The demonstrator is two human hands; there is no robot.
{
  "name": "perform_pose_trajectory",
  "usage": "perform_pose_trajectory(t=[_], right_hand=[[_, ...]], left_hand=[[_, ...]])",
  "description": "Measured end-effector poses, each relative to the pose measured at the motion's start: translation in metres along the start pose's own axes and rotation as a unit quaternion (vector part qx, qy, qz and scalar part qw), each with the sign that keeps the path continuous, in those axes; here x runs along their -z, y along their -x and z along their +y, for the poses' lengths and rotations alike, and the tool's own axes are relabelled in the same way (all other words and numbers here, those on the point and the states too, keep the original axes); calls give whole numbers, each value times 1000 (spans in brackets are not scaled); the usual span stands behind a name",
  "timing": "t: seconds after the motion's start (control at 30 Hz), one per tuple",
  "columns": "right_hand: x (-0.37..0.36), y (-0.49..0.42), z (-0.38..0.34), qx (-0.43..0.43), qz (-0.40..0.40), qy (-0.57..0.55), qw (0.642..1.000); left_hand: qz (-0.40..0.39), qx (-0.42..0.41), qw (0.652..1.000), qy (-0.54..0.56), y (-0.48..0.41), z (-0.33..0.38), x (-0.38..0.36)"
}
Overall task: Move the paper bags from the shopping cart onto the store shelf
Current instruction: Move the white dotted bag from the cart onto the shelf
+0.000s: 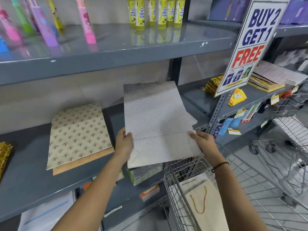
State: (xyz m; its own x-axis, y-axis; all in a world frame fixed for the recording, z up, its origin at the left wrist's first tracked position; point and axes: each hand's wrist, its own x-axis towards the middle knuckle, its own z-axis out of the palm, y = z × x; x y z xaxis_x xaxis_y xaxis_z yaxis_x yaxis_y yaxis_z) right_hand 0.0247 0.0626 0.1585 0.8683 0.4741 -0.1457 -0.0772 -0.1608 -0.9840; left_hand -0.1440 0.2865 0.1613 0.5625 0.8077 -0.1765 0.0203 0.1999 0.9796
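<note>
While the left hand [124, 141] and right hand [202, 142] pinch the near corners of the flat white dotted paper bag stack [156, 120], its far end reaches over the grey metal shelf [30, 177]. Looks light, floppy, slippery between sheets; side-edge grips stop fanning. Left of the hands: beige leaf-print bags [78, 134]. Below them: wire shopping cart [183, 189] with cream rope-handled bag [206, 209].

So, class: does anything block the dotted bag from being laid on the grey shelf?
Nothing visible does. Both hands, left and right, hold the dotted bag over a bare stretch of shelf, right of the leaf-print bag.
</note>
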Motion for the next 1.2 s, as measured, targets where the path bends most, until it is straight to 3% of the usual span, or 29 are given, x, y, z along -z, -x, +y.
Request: perform_pose_trajectory(t=[0.1,0.37,0.57,0.67,0.77,0.87,1.2], right_hand=[[11,-26,-6,1,-24,8,1000],[8,-122,-14,-1,69,86,994],[4,-157,-12,-10,112,162,980],[4,-160,-5,-13,135,202,970],[4,-161,0,12,133,252,958],[5,-163,2,53,131,294,945],[1,-155,14,86,121,366,919]], left_hand=[[25,1,1000,8,-28,9,-16],[94,60,993,-37,-97,16,-62],[51,138,986,-80,-112,18,-73],[6,117,982,-150,-97,2,-77],[21,64,972,-224,-85,-9,-83],[35,39,971,-233,-85,-10,-85],[22,43,934,-354,-68,-18,-85]])
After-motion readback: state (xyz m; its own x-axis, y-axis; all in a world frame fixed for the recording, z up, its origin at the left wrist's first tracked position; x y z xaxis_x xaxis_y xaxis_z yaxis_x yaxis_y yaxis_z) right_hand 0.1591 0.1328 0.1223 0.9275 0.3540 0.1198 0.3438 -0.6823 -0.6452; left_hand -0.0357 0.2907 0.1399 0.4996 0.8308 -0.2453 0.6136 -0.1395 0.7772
